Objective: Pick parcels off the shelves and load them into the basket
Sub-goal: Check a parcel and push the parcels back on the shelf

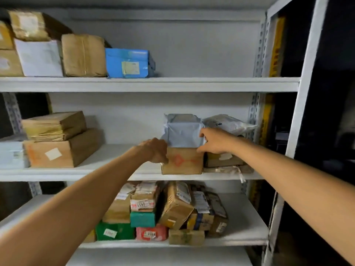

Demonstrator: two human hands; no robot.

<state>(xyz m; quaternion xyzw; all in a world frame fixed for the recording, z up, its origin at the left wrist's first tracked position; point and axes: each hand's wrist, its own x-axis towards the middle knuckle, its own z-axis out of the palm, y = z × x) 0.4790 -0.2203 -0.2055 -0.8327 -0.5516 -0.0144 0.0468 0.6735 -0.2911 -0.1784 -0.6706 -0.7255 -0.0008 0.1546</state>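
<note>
On the middle shelf (pixel 115 174) stands a brown cardboard box with a red mark (pixel 184 162). A pale grey-blue wrapped parcel (pixel 182 131) sits on top of it. My left hand (pixel 155 150) grips the box's left edge, fingers curled round its corner. My right hand (pixel 215 141) is at the right side of the stack, thumb on the grey-blue parcel and fingers at the box's top right corner. No basket is in view.
A white plastic mailer (pixel 228 123) lies on small boxes (pixel 222 160) just right of the stack. Brown boxes (pixel 61 148) stand at the shelf's left. The top shelf holds a blue parcel (pixel 128 63); the lower shelf holds several mixed parcels (pixel 163 212).
</note>
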